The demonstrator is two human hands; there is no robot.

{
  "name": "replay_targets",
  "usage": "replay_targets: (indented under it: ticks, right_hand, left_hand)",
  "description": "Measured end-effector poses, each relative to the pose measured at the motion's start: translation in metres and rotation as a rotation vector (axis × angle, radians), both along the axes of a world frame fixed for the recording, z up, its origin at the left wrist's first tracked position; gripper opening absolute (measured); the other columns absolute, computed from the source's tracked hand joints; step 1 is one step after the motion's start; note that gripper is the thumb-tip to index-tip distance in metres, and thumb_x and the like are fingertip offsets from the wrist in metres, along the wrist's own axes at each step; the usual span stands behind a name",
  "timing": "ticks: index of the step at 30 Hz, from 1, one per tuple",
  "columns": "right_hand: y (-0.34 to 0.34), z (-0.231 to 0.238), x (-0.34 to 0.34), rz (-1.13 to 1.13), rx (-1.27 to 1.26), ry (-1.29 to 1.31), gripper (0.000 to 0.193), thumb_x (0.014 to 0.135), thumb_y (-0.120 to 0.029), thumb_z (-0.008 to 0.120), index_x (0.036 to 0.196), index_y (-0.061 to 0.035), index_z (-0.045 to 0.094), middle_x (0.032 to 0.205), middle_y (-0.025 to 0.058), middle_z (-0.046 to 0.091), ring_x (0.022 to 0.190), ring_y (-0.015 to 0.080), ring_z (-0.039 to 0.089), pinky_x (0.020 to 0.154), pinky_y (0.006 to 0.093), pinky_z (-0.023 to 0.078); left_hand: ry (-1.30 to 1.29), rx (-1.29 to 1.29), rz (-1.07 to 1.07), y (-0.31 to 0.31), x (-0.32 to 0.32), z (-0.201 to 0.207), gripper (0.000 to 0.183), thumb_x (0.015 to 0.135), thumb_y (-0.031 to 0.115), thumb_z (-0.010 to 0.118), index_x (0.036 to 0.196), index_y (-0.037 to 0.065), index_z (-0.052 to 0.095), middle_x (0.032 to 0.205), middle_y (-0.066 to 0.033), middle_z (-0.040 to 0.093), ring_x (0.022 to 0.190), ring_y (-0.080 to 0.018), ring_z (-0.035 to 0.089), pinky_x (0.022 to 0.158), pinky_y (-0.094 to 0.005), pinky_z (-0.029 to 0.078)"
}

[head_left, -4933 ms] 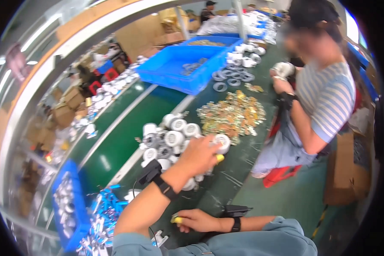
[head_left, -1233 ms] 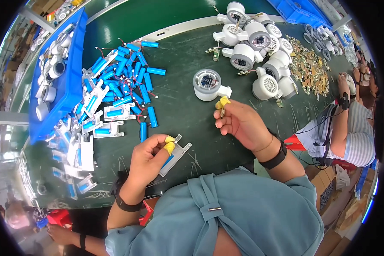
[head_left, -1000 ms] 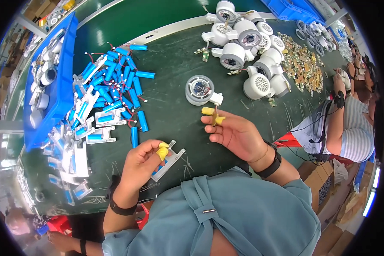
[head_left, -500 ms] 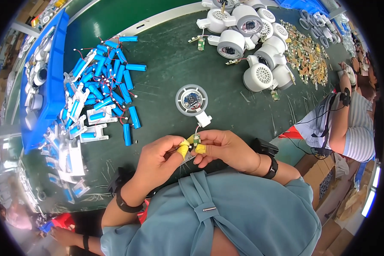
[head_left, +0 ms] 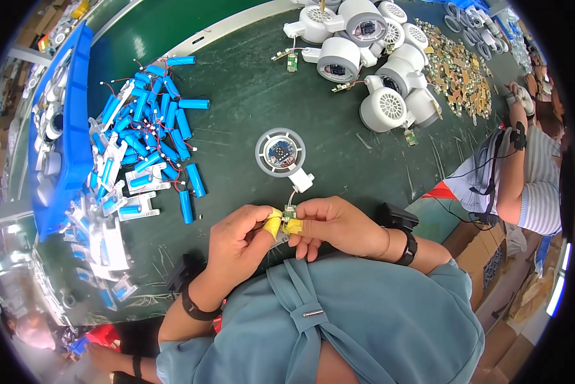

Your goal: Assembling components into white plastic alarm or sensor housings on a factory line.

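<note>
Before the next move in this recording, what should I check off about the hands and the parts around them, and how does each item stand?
1. Right hand gripping the small green circuit board: ok, pinched between its fingers.
2. Left hand at the board: ok, its yellow-wrapped fingertips are drawn together beside it.
3. What the left fingertips hold: cannot tell, they hide it.
4. Thin cable running from the white round unit to the board: ok.
5. Unit resting on the table with its grey ring facing up: ok.
6. Blue cylinder pile apart from both hands: ok.
</note>
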State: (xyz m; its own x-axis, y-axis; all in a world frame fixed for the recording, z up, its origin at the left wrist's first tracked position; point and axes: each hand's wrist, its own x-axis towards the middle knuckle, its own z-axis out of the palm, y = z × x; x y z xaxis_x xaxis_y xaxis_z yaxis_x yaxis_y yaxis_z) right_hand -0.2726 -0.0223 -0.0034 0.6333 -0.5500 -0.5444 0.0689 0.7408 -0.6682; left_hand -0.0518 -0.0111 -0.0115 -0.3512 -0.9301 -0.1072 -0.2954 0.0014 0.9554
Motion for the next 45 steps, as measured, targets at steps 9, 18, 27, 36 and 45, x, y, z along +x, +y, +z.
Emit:
replay_targets:
  ticks: [9, 18, 27, 36, 45]
  right_hand:
    - [-0.002, 0.000, -0.003, -0.033, 0.146, -0.113, 0.017, 0.099, -0.018, 0.055, 0.097, -0.0023, 0.061, 0.090, 0.0045, 0.067, 0.072, 0.0099, 0.065, 0.063, 0.0228, 0.053]
    - [-0.007, 0.005, -0.004, 0.032, 0.101, -0.073, 0.016, 0.098, -0.018, 0.054, 0.095, -0.0033, 0.061, 0.083, 0.0037, 0.066, 0.065, 0.0092, 0.064, 0.053, 0.0205, 0.047]
    - [0.001, 0.002, 0.007, 0.007, -0.066, 0.111, 0.012, 0.099, -0.010, 0.051, 0.096, -0.0019, 0.059, 0.085, 0.0039, 0.067, 0.066, 0.0081, 0.065, 0.050, 0.0192, 0.045]
    - [0.011, 0.001, 0.017, -0.076, -0.272, 0.244, 0.014, 0.095, -0.002, 0.047, 0.087, 0.0030, 0.056, 0.081, 0.0089, 0.067, 0.062, 0.0119, 0.067, 0.050, 0.0246, 0.051]
    - [0.017, -0.008, 0.020, -0.115, -0.415, 0.275, 0.014, 0.098, -0.004, 0.049, 0.098, 0.0017, 0.061, 0.082, 0.0053, 0.067, 0.065, 0.0089, 0.066, 0.051, 0.0226, 0.052]
  left_hand:
    - [-0.065, -0.258, -0.023, -0.002, -0.001, 0.003, 0.022, 0.080, -0.006, 0.064, 0.102, 0.001, 0.065, 0.090, -0.0098, 0.068, 0.069, -0.0122, 0.062, 0.058, -0.0232, 0.047]
    - [-0.047, -0.391, -0.011, -0.002, -0.002, -0.004, 0.022, 0.079, -0.005, 0.066, 0.100, 0.000, 0.064, 0.091, -0.0128, 0.069, 0.069, -0.0198, 0.066, 0.059, -0.0271, 0.051]
    - [-0.235, -0.398, -0.033, 0.004, -0.006, -0.002, 0.024, 0.077, -0.003, 0.064, 0.101, 0.000, 0.063, 0.087, -0.0132, 0.066, 0.067, -0.0259, 0.064, 0.059, -0.0327, 0.052]
    - [-0.250, -0.390, -0.052, 0.009, -0.009, 0.002, 0.026, 0.074, -0.002, 0.061, 0.100, -0.001, 0.058, 0.085, -0.0143, 0.064, 0.066, -0.0310, 0.063, 0.057, -0.0379, 0.052]
    - [-0.261, -0.481, -0.098, 0.007, -0.009, -0.003, 0.030, 0.074, -0.004, 0.060, 0.103, -0.002, 0.056, 0.086, -0.0162, 0.063, 0.066, -0.0330, 0.063, 0.057, -0.0386, 0.052]
